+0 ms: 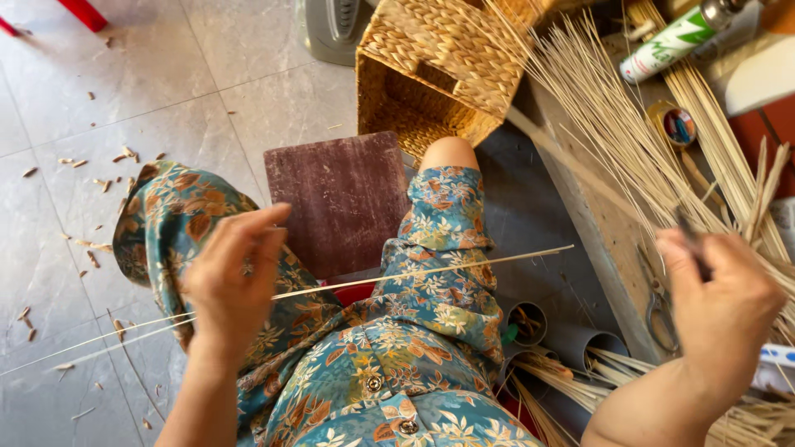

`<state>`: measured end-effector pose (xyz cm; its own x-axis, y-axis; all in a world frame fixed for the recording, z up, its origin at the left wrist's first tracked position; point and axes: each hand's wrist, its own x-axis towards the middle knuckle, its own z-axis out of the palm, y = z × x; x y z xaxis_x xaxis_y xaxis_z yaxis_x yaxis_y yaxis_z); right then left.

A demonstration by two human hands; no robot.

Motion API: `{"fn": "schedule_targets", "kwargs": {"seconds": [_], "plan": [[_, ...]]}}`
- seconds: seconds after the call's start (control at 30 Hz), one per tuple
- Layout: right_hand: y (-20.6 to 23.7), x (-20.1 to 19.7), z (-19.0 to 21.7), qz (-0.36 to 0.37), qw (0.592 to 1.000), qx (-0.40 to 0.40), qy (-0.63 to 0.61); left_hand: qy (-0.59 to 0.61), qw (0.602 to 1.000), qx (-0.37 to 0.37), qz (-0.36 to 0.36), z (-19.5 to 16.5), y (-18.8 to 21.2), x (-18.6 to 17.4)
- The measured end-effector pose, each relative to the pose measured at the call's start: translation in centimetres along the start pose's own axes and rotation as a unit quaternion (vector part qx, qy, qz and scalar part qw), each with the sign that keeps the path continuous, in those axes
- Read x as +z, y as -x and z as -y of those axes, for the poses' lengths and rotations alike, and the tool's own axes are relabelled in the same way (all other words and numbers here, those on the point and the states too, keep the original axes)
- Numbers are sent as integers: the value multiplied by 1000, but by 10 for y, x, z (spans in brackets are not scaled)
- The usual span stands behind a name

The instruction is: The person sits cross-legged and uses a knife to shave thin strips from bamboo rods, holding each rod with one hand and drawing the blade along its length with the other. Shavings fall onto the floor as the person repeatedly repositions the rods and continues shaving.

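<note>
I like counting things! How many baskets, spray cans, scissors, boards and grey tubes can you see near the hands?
Woven baskets: 1
Spray cans: 1
Scissors: 1
Dark red boards: 1
Grey tubes: 2
Total: 6
The thin cane sticks are too many to count; the left hand holds one long strip.

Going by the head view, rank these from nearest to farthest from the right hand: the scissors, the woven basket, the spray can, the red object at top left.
From the right hand:
1. Scissors, just to its left on the wooden plank.
2. Spray can, above it near the top edge.
3. Woven basket, up and to the left, past the knee.
4. Red object, far top-left corner on the tiled floor.
</note>
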<state>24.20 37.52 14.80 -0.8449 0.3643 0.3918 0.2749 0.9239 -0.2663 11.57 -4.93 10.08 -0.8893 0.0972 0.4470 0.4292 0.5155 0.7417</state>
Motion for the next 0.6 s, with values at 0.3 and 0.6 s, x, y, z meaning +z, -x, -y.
{"fn": "schedule_targets", "kwargs": {"seconds": [0.3,0.6], "plan": [[-5,45,100,93,959,-165,-212,-147,946,285,47,-46,-34,7],[-30,63,121,-14,902,-89,-422,-62,987,28,147,-6,-30,-25]]}}
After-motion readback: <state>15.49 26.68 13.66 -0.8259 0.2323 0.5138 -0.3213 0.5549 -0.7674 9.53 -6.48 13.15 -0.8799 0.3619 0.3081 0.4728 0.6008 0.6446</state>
